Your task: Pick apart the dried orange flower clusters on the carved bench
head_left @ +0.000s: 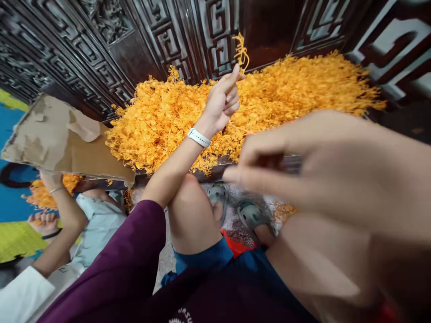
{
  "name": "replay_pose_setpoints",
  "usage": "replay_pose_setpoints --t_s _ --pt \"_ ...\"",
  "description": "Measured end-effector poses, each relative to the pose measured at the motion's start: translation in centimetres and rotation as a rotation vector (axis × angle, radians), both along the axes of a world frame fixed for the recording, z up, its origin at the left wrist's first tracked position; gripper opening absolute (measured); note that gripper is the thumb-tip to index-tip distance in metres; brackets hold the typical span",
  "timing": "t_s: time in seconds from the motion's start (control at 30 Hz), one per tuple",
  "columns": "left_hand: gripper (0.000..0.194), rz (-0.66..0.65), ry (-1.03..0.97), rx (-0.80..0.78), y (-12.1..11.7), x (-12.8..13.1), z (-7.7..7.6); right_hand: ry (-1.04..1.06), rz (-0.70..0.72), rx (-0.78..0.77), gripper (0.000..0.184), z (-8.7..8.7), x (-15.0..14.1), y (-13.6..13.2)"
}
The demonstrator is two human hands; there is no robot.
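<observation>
- Filling the near right of the view: right hand [303,166], blurred and very close to the camera, fingers drawn together towards a pinch at its left end. Whether anything is held between them cannot be told.
- Below it: the person's bare knee [190,215], blue shorts, sandalled feet on a speckled floor [232,220] with a few orange bits scattered by them.
- Lower left: a co-worker's arms in white sleeves, one hand [42,222] resting on a smaller clump of the same orange material.
- Middle distance: left hand [222,101], purple sleeve, white wristband [198,137], raised over the heap. Thumb and forefinger are closed on the foot of a single orange sprig [241,51]; the other fingers are curled.
- Sprig: thin, kinked, standing up above the fingertips, clear of the heap. Judged very light and limp, likely brittle if dry; a gentle pinch on the stem looks the best hold, since squeezing the frilly end could crumble it.
- Beyond the hand: heap of orange strands [303,89], loose and tangled, piled on a dark wooden surface [215,172] whose front edge shows beneath it. Strands probably snag on one another when lifted.
- Left of the heap: torn cardboard sheet [60,139], touching the heap's edge.
- Farthest: carved dark wood panelling [151,36] behind the heap.
</observation>
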State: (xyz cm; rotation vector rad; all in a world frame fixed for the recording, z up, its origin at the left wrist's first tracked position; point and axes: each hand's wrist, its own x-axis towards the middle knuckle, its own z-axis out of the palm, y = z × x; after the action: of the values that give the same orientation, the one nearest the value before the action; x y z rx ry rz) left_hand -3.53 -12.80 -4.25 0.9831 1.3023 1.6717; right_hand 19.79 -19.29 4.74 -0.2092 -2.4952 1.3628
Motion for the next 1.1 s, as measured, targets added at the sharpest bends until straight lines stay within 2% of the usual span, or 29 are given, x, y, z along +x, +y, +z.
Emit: replay_pose_setpoints --t_s 0.07,0.1,0.13,0.2,0.27,0.33,0.47,0.53,0.6,0.67,0.73,0.77,0.83,0.9,1.0,1.1 --pt "0.070 0.002 0.020 0.023 -0.3 0.2 0.6 0.011 -0.284 0.289 0.043 -1.4 -0.8 3.9" --pt "0.070 0.004 0.044 0.032 -0.4 0.4 0.8 -0.036 -0.421 0.359 0.041 -2.3 -1.1 5.9" --pt "0.070 0.004 0.062 0.041 -0.5 0.5 1.0 -0.037 -0.498 0.354 0.039 -3.3 -1.5 7.7" --pt "0.067 0.001 0.068 0.066 -0.6 0.7 1.4 -0.027 -0.394 0.220 0.039 -5.0 -1.9 10.4" --pt "0.061 0.013 0.053 0.110 -0.6 1.0 1.5 -0.012 -0.275 0.063 0.041 -6.0 -2.2 11.5" --pt "0.054 0.035 0.038 0.165 -0.6 1.1 1.4 0.024 -0.250 -0.051 0.046 -6.3 -2.2 11.5" --pt "0.044 0.094 0.065 0.204 -0.9 0.5 -0.3 0.168 -0.369 -0.202 0.054 -5.9 -1.6 11.1" --pt "0.051 0.124 0.153 0.151 -1.2 0.1 -1.7 0.203 -0.431 -0.256 0.055 -5.8 -1.0 11.1" --pt "0.067 0.169 0.281 0.096 -1.9 0.2 -2.7 0.212 -0.472 -0.304 0.054 -5.9 -0.4 11.3" --pt "0.075 0.247 0.423 0.087 -3.0 1.0 -2.9 0.217 -0.487 -0.340 0.052 -6.2 0.1 11.4" --pt "0.069 0.303 0.554 0.132 -4.4 2.6 -2.2 0.214 -0.476 -0.360 0.050 -6.8 0.4 11.4" --pt "0.061 0.282 0.611 0.166 -5.0 3.5 -1.7 0.213 -0.460 -0.362 0.050 -7.1 0.6 11.4" --pt "0.044 0.123 0.680 0.201 -6.0 5.4 -0.7 0.207 -0.411 -0.354 0.049 -7.7 0.7 11.4" --pt "0.037 -0.008 0.700 0.199 -6.4 6.9 -0.2 0.196 -0.372 -0.321 0.047 -8.2 0.7 11.4" --pt "0.035 -0.068 0.755 0.180 -6.1 7.8 -0.6 0.180 -0.365 -0.283 0.045 -8.6 0.9 11.5" --pt "0.038 -0.134 0.772 0.174 -5.9 7.5 -1.1 0.187 -0.346 -0.329 0.040 -8.5 1.2 11.5"
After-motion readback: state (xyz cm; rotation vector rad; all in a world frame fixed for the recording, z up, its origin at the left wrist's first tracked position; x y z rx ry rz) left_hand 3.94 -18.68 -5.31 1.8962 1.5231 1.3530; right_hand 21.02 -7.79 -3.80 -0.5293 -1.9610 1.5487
